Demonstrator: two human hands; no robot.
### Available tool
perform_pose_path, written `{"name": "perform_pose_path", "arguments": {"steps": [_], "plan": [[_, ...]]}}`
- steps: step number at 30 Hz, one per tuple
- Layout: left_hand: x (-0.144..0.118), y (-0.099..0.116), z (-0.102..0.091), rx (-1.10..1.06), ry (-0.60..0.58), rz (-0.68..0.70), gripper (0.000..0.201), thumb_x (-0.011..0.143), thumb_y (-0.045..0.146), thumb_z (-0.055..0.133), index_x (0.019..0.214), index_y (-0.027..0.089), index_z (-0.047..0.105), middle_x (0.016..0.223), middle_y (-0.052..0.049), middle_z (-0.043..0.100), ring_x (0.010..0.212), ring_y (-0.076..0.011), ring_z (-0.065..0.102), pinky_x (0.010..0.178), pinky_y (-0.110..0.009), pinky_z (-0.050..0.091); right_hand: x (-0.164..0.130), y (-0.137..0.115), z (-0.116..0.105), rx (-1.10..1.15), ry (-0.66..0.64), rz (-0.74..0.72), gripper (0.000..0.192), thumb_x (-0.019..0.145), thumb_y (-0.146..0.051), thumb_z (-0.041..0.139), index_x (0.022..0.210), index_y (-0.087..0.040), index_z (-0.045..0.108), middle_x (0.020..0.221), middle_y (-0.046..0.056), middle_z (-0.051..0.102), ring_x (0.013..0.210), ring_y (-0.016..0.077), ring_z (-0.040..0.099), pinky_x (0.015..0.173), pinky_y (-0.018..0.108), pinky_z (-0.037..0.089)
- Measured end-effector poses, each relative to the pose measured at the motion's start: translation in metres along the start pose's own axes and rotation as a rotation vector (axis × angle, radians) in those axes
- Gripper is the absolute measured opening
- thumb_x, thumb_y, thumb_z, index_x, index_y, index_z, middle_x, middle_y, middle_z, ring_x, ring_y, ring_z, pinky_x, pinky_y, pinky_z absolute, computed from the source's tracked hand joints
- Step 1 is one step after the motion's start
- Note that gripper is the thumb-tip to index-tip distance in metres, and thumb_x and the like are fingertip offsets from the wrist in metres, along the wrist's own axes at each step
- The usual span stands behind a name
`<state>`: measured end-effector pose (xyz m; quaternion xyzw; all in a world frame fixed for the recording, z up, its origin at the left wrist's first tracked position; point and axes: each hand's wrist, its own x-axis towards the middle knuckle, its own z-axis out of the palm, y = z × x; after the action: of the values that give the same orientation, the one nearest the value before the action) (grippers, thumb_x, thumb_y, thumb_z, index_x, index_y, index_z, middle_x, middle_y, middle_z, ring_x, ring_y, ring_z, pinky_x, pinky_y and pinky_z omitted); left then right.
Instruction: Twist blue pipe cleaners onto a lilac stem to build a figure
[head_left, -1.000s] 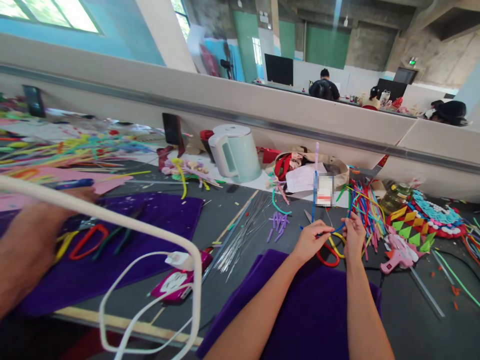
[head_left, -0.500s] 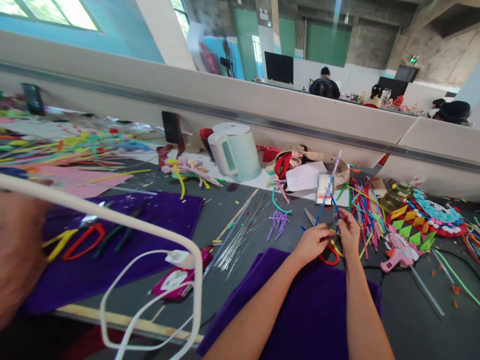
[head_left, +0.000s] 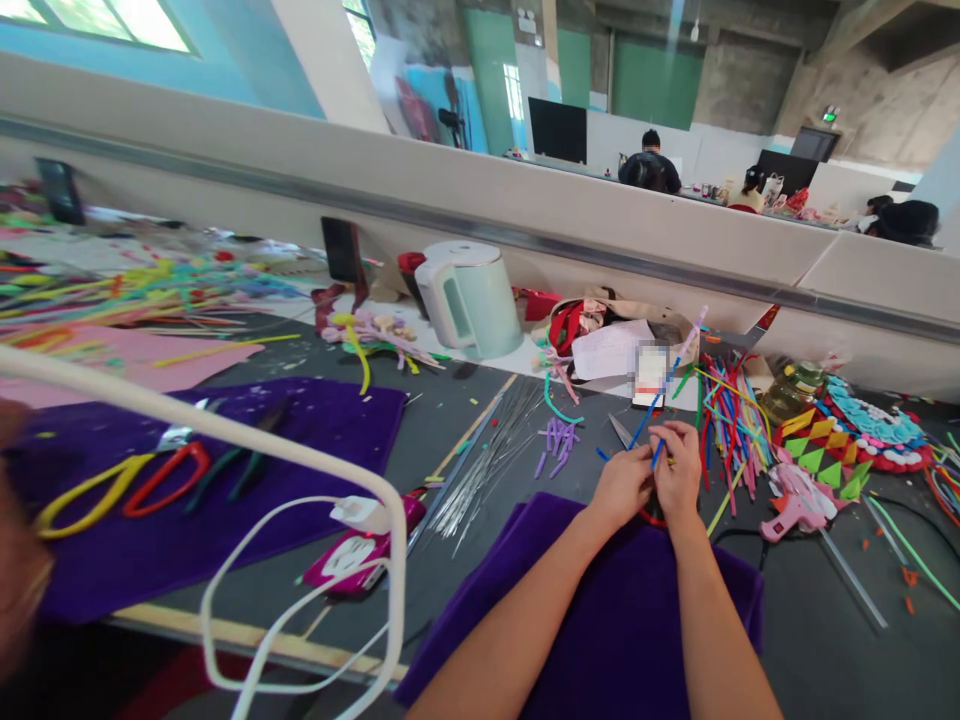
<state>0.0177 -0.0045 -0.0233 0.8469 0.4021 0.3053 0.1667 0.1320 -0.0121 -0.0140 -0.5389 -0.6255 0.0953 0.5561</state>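
My left hand point(head_left: 624, 488) pinches a blue pipe cleaner point(head_left: 646, 415) whose upper part is lilac; it slants up to the right. Right against it, my right hand point(head_left: 677, 470) has its fingers curled round a short blue end of the same work. The fingertips of both hands meet and partly hide what is between them. Below the hands lies a pair of scissors point(head_left: 619, 430), blade pointing up-left, its red handle mostly covered. A folded purple cloth point(head_left: 615, 620) is under my forearms.
A glue gun point(head_left: 801, 500) and bundled pipe cleaners point(head_left: 735, 420) lie to the right. Wires point(head_left: 480, 480), lilac pieces point(head_left: 559, 440) and a kettle point(head_left: 480, 300) are left of my hands. A white cable point(head_left: 394, 560) crosses the left foreground, near another person's hand point(head_left: 19, 560).
My hands have come together, and the lilac-tipped pipe cleaner now leans further right. At the left, the other person's hand has drawn back, uncovering yellow-and-red scissor handles.
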Motion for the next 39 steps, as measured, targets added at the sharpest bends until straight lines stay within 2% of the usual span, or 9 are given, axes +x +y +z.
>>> {"name": "perform_pose_path", "arguments": {"steps": [4,11,15,21,24,26,30,34,39], "plan": [[0.002,-0.004,-0.001,-0.046,0.027,-0.035,0.021,0.072,0.010,0.054,0.082,0.021,0.069,0.088,-0.007,0.063,0.079,-0.0201,0.059,0.071,-0.029,0.044,-0.003,-0.008,0.006,-0.004,0.062,-0.012,0.025,0.087,-0.026,0.050,0.102,-0.026,0.069,0.126,0.009,0.040,0.094,0.0169,0.053,0.085,0.036,0.046],[0.003,-0.017,-0.008,-0.139,0.240,-0.123,0.015,0.079,0.014,0.053,0.079,0.020,0.067,0.080,-0.005,0.060,0.075,-0.0160,0.057,0.068,-0.026,0.042,-0.013,-0.016,0.013,0.184,0.039,-0.096,0.028,0.089,-0.027,0.046,0.110,-0.027,0.065,0.101,0.008,0.056,0.094,0.0190,0.056,0.085,0.036,0.048],[0.003,-0.022,-0.015,-0.152,0.383,-0.131,0.016,0.085,0.020,0.049,0.089,0.020,0.065,0.083,-0.004,0.060,0.076,-0.0150,0.056,0.070,-0.025,0.041,-0.014,-0.024,0.012,0.261,0.066,-0.115,0.025,0.090,-0.025,0.046,0.106,-0.026,0.066,0.100,0.008,0.061,0.095,0.0197,0.059,0.085,0.037,0.049],[0.002,-0.022,-0.021,-0.105,0.512,-0.202,0.015,0.086,0.028,0.049,0.078,0.018,0.056,0.072,-0.001,0.055,0.068,-0.0137,0.051,0.064,-0.024,0.038,-0.019,-0.041,0.017,0.294,-0.008,-0.241,0.025,0.088,-0.019,0.049,0.106,-0.026,0.066,0.101,0.009,0.064,0.095,0.0195,0.062,0.082,0.037,0.052],[0.002,-0.023,-0.020,-0.194,0.565,-0.286,0.011,0.083,0.029,0.054,0.087,0.019,0.055,0.074,0.000,0.058,0.067,-0.0129,0.053,0.063,-0.024,0.040,-0.024,-0.048,0.019,0.292,-0.057,-0.279,0.026,0.088,-0.019,0.049,0.106,-0.027,0.066,0.101,0.009,0.065,0.093,0.0198,0.063,0.080,0.037,0.053],[0.002,-0.024,-0.019,-0.278,0.605,-0.328,0.021,0.081,0.029,0.057,0.099,0.020,0.053,0.078,0.000,0.059,0.068,-0.0124,0.055,0.063,-0.024,0.042,-0.027,-0.051,0.020,0.285,-0.076,-0.300,0.027,0.087,-0.019,0.049,0.106,-0.027,0.065,0.102,0.009,0.066,0.093,0.0201,0.063,0.080,0.038,0.053],[0.004,-0.028,-0.019,-0.311,0.607,-0.272,0.029,0.081,0.028,0.057,0.109,0.020,0.054,0.083,-0.002,0.060,0.073,-0.0130,0.057,0.069,-0.025,0.044,-0.031,-0.051,0.020,0.272,-0.083,-0.313,0.028,0.087,-0.018,0.048,0.107,-0.028,0.065,0.101,0.009,0.067,0.092,0.0202,0.064,0.078,0.037,0.054],[0.006,-0.030,-0.022,-0.290,0.562,-0.191,0.018,0.082,0.030,0.056,0.094,0.019,0.065,0.079,-0.003,0.059,0.073,-0.0142,0.055,0.067,-0.026,0.043,-0.032,-0.051,0.019,0.292,-0.091,-0.315,0.027,0.087,-0.017,0.049,0.106,-0.028,0.065,0.098,0.008,0.067,0.090,0.0194,0.064,0.077,0.036,0.053],[0.009,-0.038,-0.023,-0.370,0.606,-0.243,0.014,0.080,0.026,0.057,0.084,0.018,0.068,0.072,-0.002,0.057,0.066,-0.0126,0.052,0.061,-0.024,0.040,-0.031,-0.053,0.017,0.354,-0.060,-0.250,0.020,0.087,-0.020,0.051,0.096,-0.026,0.067,0.092,0.007,0.068,0.085,0.0190,0.065,0.075,0.035,0.052]]}}
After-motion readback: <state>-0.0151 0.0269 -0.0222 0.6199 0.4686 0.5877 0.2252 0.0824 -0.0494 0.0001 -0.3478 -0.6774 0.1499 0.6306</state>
